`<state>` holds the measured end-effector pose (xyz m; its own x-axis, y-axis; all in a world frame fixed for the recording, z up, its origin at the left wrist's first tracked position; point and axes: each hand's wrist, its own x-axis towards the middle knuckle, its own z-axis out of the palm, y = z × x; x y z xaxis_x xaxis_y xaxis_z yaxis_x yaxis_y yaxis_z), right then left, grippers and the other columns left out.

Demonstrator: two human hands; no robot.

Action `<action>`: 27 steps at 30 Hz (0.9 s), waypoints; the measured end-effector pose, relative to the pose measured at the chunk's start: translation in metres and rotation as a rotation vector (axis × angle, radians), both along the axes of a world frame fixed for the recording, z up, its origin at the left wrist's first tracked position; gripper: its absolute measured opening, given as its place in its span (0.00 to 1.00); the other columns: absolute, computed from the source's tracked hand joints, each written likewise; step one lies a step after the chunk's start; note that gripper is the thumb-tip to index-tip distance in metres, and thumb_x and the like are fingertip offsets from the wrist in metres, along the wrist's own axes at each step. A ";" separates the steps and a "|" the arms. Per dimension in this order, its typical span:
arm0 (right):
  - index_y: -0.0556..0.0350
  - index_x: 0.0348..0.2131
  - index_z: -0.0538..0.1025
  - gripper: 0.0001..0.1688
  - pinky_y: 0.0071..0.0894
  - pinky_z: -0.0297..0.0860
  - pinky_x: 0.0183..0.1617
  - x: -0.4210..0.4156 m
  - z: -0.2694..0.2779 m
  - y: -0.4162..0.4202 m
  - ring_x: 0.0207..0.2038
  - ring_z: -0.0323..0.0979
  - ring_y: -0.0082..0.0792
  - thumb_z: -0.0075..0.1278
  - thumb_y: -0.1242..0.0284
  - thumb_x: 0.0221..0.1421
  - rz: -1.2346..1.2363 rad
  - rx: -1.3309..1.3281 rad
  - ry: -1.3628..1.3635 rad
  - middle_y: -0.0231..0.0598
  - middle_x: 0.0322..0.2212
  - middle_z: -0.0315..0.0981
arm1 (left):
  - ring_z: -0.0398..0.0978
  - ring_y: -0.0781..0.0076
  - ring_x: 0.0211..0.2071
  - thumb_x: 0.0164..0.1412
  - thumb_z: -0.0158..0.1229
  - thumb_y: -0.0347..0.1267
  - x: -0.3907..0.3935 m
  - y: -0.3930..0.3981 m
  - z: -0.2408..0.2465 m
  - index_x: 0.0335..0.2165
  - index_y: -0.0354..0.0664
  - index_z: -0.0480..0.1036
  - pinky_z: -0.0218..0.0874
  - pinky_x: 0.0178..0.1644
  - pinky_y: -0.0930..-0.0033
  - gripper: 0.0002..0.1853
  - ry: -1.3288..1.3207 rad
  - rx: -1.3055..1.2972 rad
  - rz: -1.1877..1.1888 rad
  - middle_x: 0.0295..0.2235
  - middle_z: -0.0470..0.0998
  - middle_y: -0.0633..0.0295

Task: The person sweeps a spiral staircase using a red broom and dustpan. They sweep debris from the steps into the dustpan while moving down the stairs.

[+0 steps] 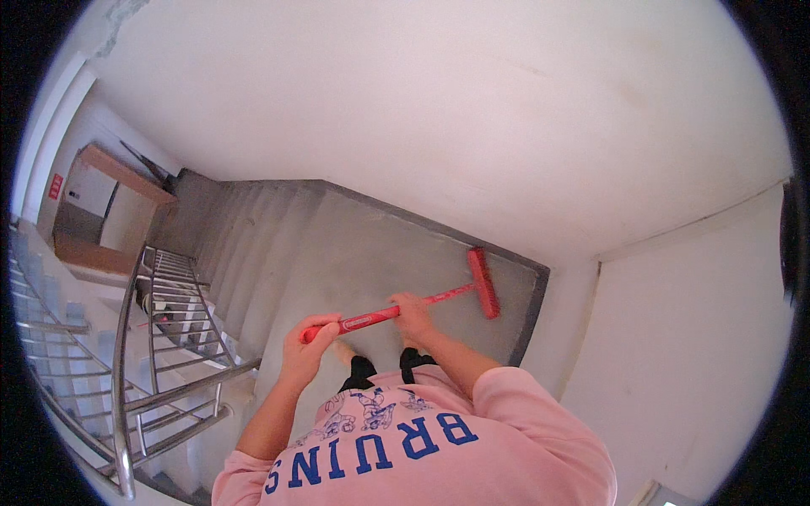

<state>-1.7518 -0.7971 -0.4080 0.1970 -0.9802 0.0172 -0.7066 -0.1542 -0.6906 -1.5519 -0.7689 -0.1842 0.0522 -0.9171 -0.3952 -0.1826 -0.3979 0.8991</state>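
A red push broom (450, 293) slants across in front of me, with both hands on its handle. My left hand (310, 345) grips the top end of the handle, close to the stair side. Farther down the shaft, my right hand (412, 314) is wrapped around it. The broom's wide red head (483, 283) is on the grey landing floor (373, 246), near the dark baseboard at the right. Its bristles face the right-hand corner. My feet are on the landing, partly hidden by my pink shirt.
Grey concrete stairs (253, 234) go down to the left of the landing. A stainless steel railing (126, 354) borders the stairwell at the left. White walls (443, 126) with a dark baseboard (535, 316) enclose the far and right sides. A wooden-framed doorway (114, 148) is at the lower level.
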 end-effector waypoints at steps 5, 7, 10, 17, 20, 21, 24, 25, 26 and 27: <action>0.51 0.30 0.70 0.16 0.41 0.61 0.39 0.084 0.022 -0.003 0.36 0.66 0.46 0.51 0.78 0.35 0.135 -0.017 -0.046 0.42 0.28 0.69 | 0.68 0.77 0.36 0.51 0.54 0.29 0.069 0.030 0.011 0.32 0.38 0.72 0.58 0.41 0.78 0.08 0.025 -0.130 0.121 0.34 0.74 0.59; 0.51 0.30 0.70 0.15 0.41 0.61 0.38 0.115 0.025 -0.002 0.35 0.66 0.46 0.51 0.77 0.35 0.200 0.009 -0.033 0.42 0.28 0.69 | 0.68 0.76 0.36 0.51 0.53 0.28 0.093 0.044 0.014 0.31 0.37 0.71 0.58 0.41 0.77 0.07 0.017 -0.166 0.176 0.35 0.73 0.58; 0.52 0.30 0.70 0.14 0.41 0.61 0.38 0.167 0.036 0.004 0.35 0.66 0.45 0.52 0.77 0.35 0.284 0.049 -0.059 0.42 0.28 0.69 | 0.68 0.76 0.36 0.51 0.53 0.27 0.128 0.067 0.023 0.29 0.37 0.70 0.59 0.41 0.76 0.05 0.009 -0.210 0.278 0.34 0.73 0.57; 0.53 0.29 0.70 0.13 0.40 0.61 0.36 0.276 0.050 0.026 0.34 0.67 0.44 0.52 0.78 0.36 0.491 0.014 -0.272 0.41 0.27 0.69 | 0.69 0.71 0.33 0.50 0.51 0.24 0.193 0.101 0.056 0.25 0.36 0.68 0.59 0.39 0.72 0.01 -0.112 -0.376 0.419 0.32 0.73 0.54; 0.54 0.28 0.69 0.13 0.39 0.62 0.35 0.313 0.061 0.037 0.33 0.67 0.45 0.52 0.78 0.36 0.583 0.036 -0.341 0.41 0.26 0.69 | 0.69 0.69 0.33 0.50 0.51 0.24 0.212 0.114 0.065 0.22 0.36 0.67 0.59 0.39 0.69 0.03 -0.107 -0.415 0.482 0.29 0.74 0.55; 0.54 0.28 0.69 0.13 0.39 0.62 0.35 0.322 0.065 0.040 0.32 0.67 0.45 0.52 0.78 0.36 0.606 0.043 -0.364 0.42 0.26 0.69 | 0.69 0.69 0.32 0.50 0.51 0.24 0.215 0.117 0.070 0.22 0.36 0.67 0.59 0.39 0.69 0.03 -0.129 -0.443 0.483 0.28 0.74 0.55; 0.55 0.28 0.68 0.12 0.38 0.62 0.32 0.338 0.072 0.044 0.30 0.67 0.45 0.51 0.78 0.36 0.687 0.088 -0.451 0.42 0.25 0.68 | 0.69 0.68 0.31 0.49 0.52 0.24 0.221 0.120 0.078 0.21 0.36 0.66 0.59 0.39 0.68 0.04 -0.172 -0.529 0.454 0.27 0.74 0.55; 0.55 0.28 0.68 0.12 0.38 0.62 0.31 0.343 0.075 0.044 0.30 0.67 0.45 0.51 0.78 0.37 0.715 0.105 -0.481 0.42 0.24 0.68 | 0.69 0.68 0.31 0.49 0.52 0.24 0.224 0.121 0.079 0.21 0.36 0.66 0.59 0.38 0.68 0.04 -0.170 -0.560 0.428 0.26 0.74 0.55; 0.54 0.28 0.68 0.12 0.38 0.62 0.31 0.345 0.078 0.044 0.29 0.67 0.45 0.51 0.78 0.36 0.735 0.089 -0.457 0.42 0.24 0.68 | 0.69 0.68 0.31 0.49 0.53 0.25 0.227 0.121 0.080 0.21 0.37 0.66 0.59 0.38 0.68 0.04 -0.167 -0.592 0.400 0.26 0.74 0.55; 0.54 0.28 0.68 0.12 0.38 0.62 0.30 0.343 0.084 0.043 0.28 0.67 0.45 0.51 0.78 0.36 0.756 0.073 -0.426 0.42 0.23 0.68 | 0.69 0.68 0.31 0.48 0.53 0.25 0.230 0.121 0.082 0.21 0.37 0.66 0.59 0.38 0.67 0.04 -0.194 -0.611 0.362 0.26 0.74 0.55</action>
<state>-1.4086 -0.7545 -0.3237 0.7866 -0.5908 0.1794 -0.1122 -0.4226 -0.8994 -1.3222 -0.6476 -0.1026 0.4106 -0.8830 0.2276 -0.3127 0.0982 0.9448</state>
